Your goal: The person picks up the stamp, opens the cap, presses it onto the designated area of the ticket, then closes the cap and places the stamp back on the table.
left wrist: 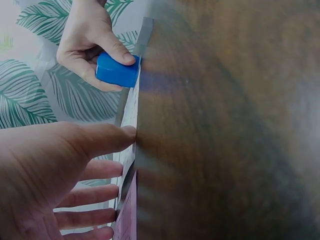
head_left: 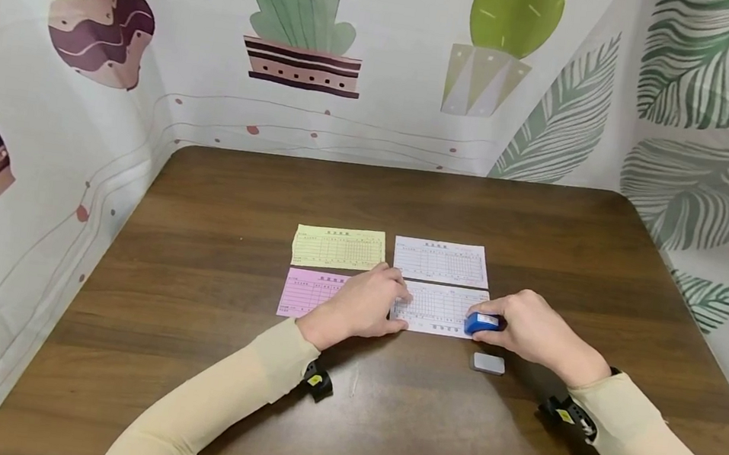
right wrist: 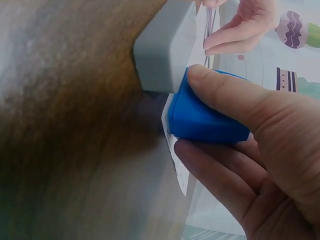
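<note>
My right hand (head_left: 534, 330) grips a small blue stamp (head_left: 482, 324) between thumb and fingers, its face down at the right end of the lower white printed form (head_left: 439, 310). In the right wrist view the blue stamp (right wrist: 207, 117) stands against the paper, close to a grey cap-like block (right wrist: 167, 47). My left hand (head_left: 365, 301) rests on the left end of the same form, fingers stretched out and fingertips on the paper. Its palm partly covers a pink form (head_left: 307, 293). The left wrist view shows the thumb and spread fingers of the left hand (left wrist: 75, 165) along the form's edge.
Above the pink form lies a yellow form (head_left: 337, 248), and beside it another white form (head_left: 439, 262). The grey block (head_left: 488, 364) sits on the brown wooden table (head_left: 220, 224), just below the stamped form's right corner. A patterned cloth (head_left: 391, 131) hangs behind the table.
</note>
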Available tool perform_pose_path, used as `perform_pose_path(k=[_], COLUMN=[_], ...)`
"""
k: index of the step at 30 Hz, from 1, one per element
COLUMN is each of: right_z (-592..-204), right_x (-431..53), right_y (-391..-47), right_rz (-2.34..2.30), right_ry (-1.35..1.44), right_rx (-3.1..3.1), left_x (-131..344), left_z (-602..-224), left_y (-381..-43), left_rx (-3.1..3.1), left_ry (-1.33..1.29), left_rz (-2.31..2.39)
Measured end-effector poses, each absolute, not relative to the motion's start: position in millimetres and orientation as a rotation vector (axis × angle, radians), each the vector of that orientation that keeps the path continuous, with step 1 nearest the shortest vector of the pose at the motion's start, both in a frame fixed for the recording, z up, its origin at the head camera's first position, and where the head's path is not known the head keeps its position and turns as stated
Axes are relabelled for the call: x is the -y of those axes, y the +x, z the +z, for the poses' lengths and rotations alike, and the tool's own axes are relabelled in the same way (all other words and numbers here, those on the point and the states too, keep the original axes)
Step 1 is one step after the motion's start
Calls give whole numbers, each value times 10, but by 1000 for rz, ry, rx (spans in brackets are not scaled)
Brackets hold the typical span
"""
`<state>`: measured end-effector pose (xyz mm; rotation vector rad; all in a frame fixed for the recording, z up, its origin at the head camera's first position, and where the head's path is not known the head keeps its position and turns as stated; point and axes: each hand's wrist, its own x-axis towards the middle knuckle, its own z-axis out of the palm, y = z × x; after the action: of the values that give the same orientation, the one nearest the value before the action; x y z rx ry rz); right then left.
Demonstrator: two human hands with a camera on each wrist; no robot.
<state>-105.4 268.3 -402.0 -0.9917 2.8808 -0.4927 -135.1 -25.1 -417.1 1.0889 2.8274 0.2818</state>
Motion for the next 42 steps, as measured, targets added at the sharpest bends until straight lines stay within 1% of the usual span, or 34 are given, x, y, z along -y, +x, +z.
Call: perform_pose_path(k=[13,22,35,42], right_z=[-4053,-4070,-3986,-3870], right_x=[-2711,-2710,-2740,-2797], right_y=[-1081,-1086,-1140,-1143], right_rz=[-501,-506,-595,-654], right_ry=[-1049,-1041,-1067,-1029], right_rx=[-2895,-2877,-2882,-2923], left_x=[235,241,219,221], left_z=[-4165,-4165,-4107,-4119], left_y=[-1335,-1321,-1338,-1344], left_rx=[-2816,-2820,-2819,-2820], left_ry=[1073,1066,1076,1072], left_rz=[279,285,248,235])
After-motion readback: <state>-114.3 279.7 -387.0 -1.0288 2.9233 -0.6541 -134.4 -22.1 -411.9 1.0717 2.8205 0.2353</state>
